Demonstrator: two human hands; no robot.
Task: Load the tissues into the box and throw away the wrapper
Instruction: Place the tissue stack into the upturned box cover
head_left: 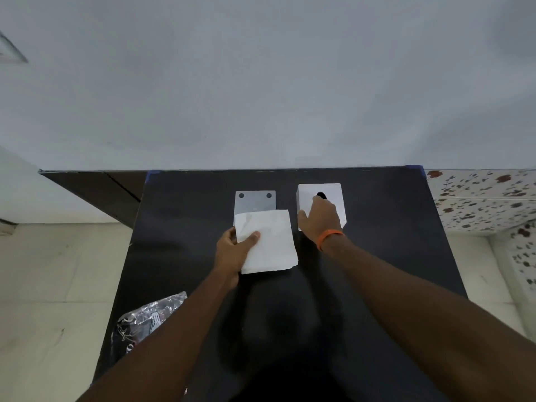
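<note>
against a pale grey wall, the black tabletop (377, 256) carries a white cube tissue box (307, 198), where the right hand (319, 219) rests with unclenched fingers. the left hand (235, 250) grips a white stack of tissues (269, 245) over a grey square plate (255, 203). a crinkled silver plastic wrapper (145, 320) lies at the near left edge.

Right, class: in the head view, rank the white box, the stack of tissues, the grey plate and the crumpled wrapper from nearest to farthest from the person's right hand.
1. White box: under the right hand, touching it.
2. Stack of tissues: just left, in the left hand.
3. Grey plate: behind the tissues, farther left.
4. Crumpled wrapper: near-left table edge, farthest.
</note>
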